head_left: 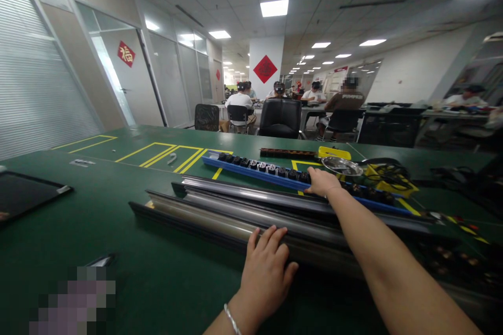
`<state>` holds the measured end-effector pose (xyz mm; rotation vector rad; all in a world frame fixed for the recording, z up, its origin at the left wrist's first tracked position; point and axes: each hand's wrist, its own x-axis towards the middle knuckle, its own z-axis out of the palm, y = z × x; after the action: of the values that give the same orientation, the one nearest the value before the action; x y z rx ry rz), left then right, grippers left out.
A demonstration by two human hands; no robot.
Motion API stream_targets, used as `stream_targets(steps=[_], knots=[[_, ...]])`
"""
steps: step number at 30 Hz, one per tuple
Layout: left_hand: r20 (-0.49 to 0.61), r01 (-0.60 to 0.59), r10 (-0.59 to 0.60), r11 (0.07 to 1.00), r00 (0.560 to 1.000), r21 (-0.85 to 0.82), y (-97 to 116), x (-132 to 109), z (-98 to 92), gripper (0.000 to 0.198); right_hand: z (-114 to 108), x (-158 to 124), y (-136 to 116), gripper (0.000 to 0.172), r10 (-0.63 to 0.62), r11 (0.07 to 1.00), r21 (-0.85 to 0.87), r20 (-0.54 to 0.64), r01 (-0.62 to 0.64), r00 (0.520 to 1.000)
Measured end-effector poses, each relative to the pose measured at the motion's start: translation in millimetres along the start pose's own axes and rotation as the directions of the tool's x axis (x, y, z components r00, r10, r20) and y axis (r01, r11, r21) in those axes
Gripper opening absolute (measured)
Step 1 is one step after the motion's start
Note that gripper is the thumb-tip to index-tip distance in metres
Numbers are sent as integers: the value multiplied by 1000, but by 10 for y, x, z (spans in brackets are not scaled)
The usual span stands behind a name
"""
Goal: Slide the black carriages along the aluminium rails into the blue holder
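Several long metal rails (236, 209) lie side by side across the green table (118, 251). My left hand (267, 267) rests on the nearest rail with its fingers laid flat over the edge, open. My right hand (321, 181) reaches farther out and presses down at the far rail, beside a blue strip (255, 170) that carries a row of black socket modules. Its fingertips are hidden behind the hand, so what it grips cannot be made out. A bracelet sits on my left wrist.
A shiny metal dish (341, 166) and a yellow tray (334, 153) stand behind the blue strip, with black cables (387, 170) to the right. A black pad (23, 193) lies at the far left. Yellow tape lines mark the table. Seated people work at desks beyond.
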<state>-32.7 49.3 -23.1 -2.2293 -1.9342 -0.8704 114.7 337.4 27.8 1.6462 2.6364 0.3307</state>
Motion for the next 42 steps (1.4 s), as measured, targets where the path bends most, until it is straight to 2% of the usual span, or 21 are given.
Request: stream_targets(steps=[2,5,16,28,32,36,40,42], knots=[[4,2,-2,1000,1000,-6,3,-1,-3,23,-28,-42,-24,68,-13,1000,-8,-11,13,1000],[9,-1,1,1000,1000,-11,9,0,-9,22,-102,-105,-64,61,-27,999,-24,-37,26,999],[1,-30,30,999,1000,-16,-22,108,23,21,-578,-438,-165,50,-50,995,-94,-207,31,977],[-37,-113,115,993,993,43,-125,470,89,19,-981,-1261,-321,61,16,999,-24,-290,-23,957],[-24,-163,164,986,986,23,-151,441,40,19,-1039,-1569,-412,60,-5,1000,-17,-288,1,958],[-176,-157,158,987,972,18,-83,172,-169,22,-983,-1858,-508,59,-19,999,30,-271,28,962],[-389,-161,188,982,902,101,-26,-130,-430,20,-881,-2141,-649,60,-38,996,68,-255,57,966],[-437,-129,188,979,880,160,-33,-229,-513,29,-838,-2271,-744,59,-50,994,81,-248,72,968]])
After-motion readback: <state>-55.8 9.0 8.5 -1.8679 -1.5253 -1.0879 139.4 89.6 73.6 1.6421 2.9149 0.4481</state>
